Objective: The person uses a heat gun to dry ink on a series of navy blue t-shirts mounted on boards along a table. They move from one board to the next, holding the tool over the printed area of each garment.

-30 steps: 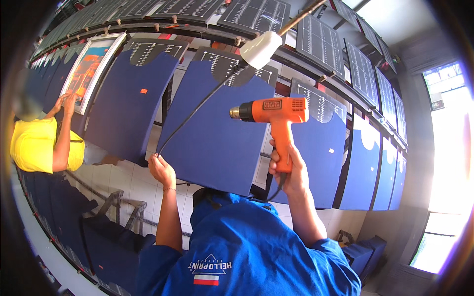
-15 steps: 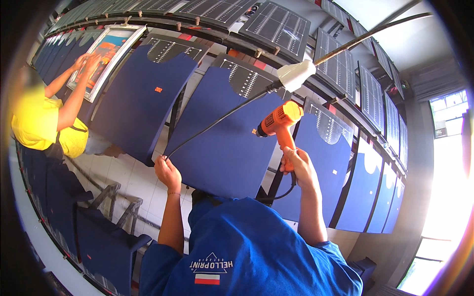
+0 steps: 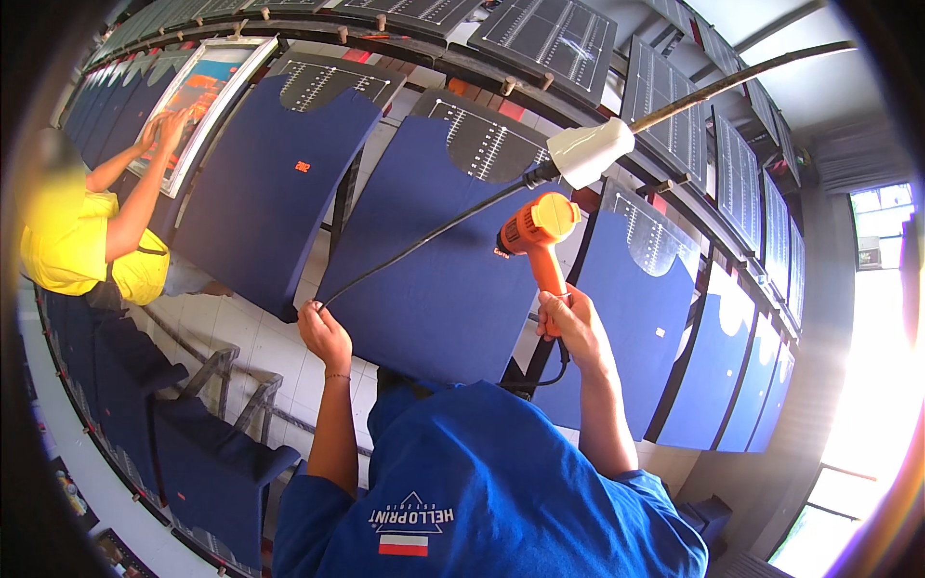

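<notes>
My right hand (image 3: 578, 328) is wrapped round the handle of an orange heat gun (image 3: 541, 229). Its dark nozzle points left, above a small orange print (image 3: 500, 254) on a navy fabric piece (image 3: 414, 308). That fabric lies flat over a dark board (image 3: 491, 144) with white scale marks. At the fabric's near left edge, my left hand (image 3: 325, 334) pinches a black cord (image 3: 424, 239). The cord rises rightward to a white electrical connector (image 3: 588, 154), which hangs at the end of a brown rod (image 3: 732, 89).
Boards with navy fabric, such as one piece (image 3: 279, 183) on the left and another (image 3: 626, 318) on the right, form a long row. At the left, a person in yellow (image 3: 72, 231) has both hands on a framed screen (image 3: 220, 106). Metal supports (image 3: 226, 376) stand behind at lower left.
The heat gun has shifted slightly left and turned, so more of its round back end shows. The white connector has moved a little right. My left hand still holds the cord.
</notes>
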Available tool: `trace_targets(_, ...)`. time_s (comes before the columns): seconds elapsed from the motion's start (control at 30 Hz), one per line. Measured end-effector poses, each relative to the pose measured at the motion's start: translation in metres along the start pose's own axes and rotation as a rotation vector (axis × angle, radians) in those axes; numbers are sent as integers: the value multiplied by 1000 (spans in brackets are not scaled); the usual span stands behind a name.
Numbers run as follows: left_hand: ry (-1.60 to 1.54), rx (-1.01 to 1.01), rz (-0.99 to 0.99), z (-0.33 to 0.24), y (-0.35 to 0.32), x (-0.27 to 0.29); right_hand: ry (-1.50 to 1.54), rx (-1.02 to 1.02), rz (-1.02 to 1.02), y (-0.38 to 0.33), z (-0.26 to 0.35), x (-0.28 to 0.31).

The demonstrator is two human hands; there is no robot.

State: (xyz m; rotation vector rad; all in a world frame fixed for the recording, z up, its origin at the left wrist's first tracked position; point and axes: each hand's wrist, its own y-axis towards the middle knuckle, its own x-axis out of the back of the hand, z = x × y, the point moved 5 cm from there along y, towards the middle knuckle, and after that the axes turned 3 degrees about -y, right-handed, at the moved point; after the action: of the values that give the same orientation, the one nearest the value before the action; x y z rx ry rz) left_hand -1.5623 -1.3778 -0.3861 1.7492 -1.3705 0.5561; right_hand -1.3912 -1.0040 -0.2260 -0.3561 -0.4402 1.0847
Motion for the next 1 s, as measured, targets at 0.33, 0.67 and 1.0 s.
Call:
trace_targets(0.33,-7,0,9,6,0,-3,28,-10,-4,1,0,-1)
trace_targets(0.67,-8,-26,-16,3,3,0,75,-24,-12,-1,0,2)
trace_targets(1.0,15,-17,0,4,3,-2,42,-13,-49,-7,-4,5)
